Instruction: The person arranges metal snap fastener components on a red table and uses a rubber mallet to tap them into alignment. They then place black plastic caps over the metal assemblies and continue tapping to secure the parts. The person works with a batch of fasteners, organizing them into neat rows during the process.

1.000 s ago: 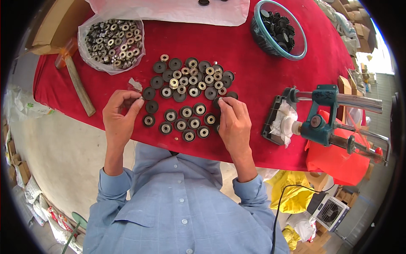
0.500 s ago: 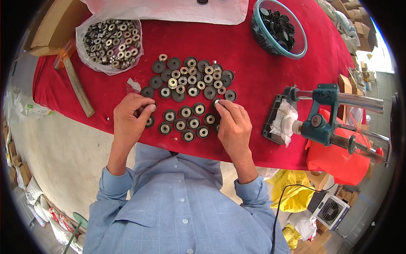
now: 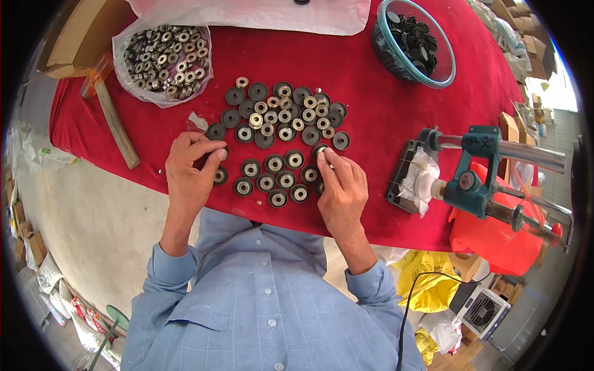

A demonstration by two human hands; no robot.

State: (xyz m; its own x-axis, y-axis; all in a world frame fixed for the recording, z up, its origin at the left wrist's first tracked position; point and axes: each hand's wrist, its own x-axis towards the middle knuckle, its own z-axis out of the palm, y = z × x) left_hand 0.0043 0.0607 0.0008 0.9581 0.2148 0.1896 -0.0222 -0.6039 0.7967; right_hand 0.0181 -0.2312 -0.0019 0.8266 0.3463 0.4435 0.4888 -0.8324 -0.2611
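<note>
My left hand is closed in a pinch at the left end of the parts. A black round cap, mostly hidden, shows at its fingertips. With thumb and fingers together, my right hand grips a small metal bearing at a black cap. Between my hands sit several black caps with bearings in them, grouped close to the table's near edge. Beyond these lie more black caps, some bare and others with loose bearings resting on or against them.
A clear plastic bag of bearings lies at the far left, beside a wooden-handled hammer and a cardboard box. At the far right stands a clear bowl of black caps. A green hand press occupies the right side of the red-covered table.
The view has shifted slightly. My right fingers have moved a little at the bearing and cap; my left hand keeps its pinch in nearly the same place.
</note>
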